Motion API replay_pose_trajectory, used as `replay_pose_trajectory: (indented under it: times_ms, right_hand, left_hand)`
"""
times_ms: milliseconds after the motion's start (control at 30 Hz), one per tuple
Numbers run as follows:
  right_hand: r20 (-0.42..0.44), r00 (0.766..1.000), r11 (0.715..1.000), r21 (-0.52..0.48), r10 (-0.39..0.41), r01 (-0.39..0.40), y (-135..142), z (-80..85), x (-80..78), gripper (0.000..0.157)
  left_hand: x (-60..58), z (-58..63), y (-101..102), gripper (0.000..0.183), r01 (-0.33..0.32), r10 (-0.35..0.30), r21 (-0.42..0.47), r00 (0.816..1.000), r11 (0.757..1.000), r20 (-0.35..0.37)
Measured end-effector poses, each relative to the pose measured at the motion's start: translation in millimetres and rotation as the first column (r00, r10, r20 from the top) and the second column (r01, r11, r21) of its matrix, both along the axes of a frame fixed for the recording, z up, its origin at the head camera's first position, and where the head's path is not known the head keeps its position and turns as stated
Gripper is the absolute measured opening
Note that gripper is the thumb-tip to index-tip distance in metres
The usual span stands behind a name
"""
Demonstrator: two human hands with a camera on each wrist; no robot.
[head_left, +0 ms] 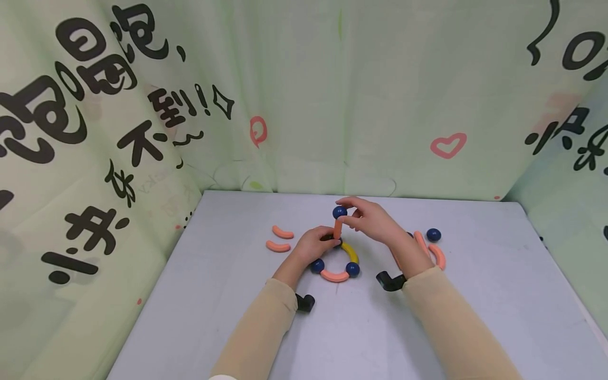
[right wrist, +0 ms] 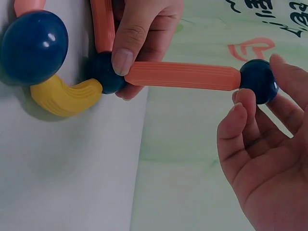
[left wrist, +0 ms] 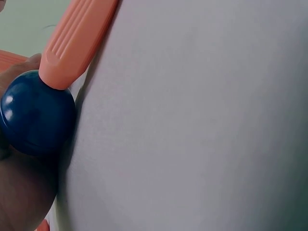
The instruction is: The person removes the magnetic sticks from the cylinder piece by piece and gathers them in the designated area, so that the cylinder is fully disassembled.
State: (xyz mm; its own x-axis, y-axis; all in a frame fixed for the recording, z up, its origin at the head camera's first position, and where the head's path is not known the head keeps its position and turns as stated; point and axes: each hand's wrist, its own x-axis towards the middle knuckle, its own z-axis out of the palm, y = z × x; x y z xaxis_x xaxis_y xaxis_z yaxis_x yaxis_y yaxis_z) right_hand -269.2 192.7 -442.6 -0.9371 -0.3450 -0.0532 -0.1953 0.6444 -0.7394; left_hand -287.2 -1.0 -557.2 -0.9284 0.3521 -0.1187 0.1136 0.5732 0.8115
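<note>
A ring of blue balls and curved rods lies on the table, with a yellow curved rod (head_left: 350, 252) on its right side and an orange curved rod (head_left: 334, 276) at the front. My left hand (head_left: 311, 245) pinches the ring's far blue ball (right wrist: 107, 73), thumb on top. From that ball a straight orange rod (right wrist: 187, 75) stands up, tipped with another blue ball (right wrist: 259, 82). My right hand (head_left: 372, 219) holds this upper ball between thumb and fingertips. In the left wrist view, a ring ball (left wrist: 38, 113) sits close beside the left hand.
Two curved orange rods (head_left: 277, 246) lie left of the ring. On the right are a loose blue ball (head_left: 434, 235) and orange rods (head_left: 437, 256), partly behind the right forearm. A printed curtain (head_left: 304, 105) stands behind the white table (head_left: 351, 332).
</note>
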Motion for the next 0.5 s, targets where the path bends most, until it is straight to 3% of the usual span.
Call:
replay_pose_trajectory:
  times_ms: [500]
  right_hand:
    - [-0.007, 1.0, 1.0, 0.026, -0.015, 0.016, -7.5, -5.5, -0.4, 0.039]
  left_hand:
    - [-0.7, -1.4, -0.3, 0.032, -0.012, 0.012, 0.023, 1.0, 1.0, 0.021]
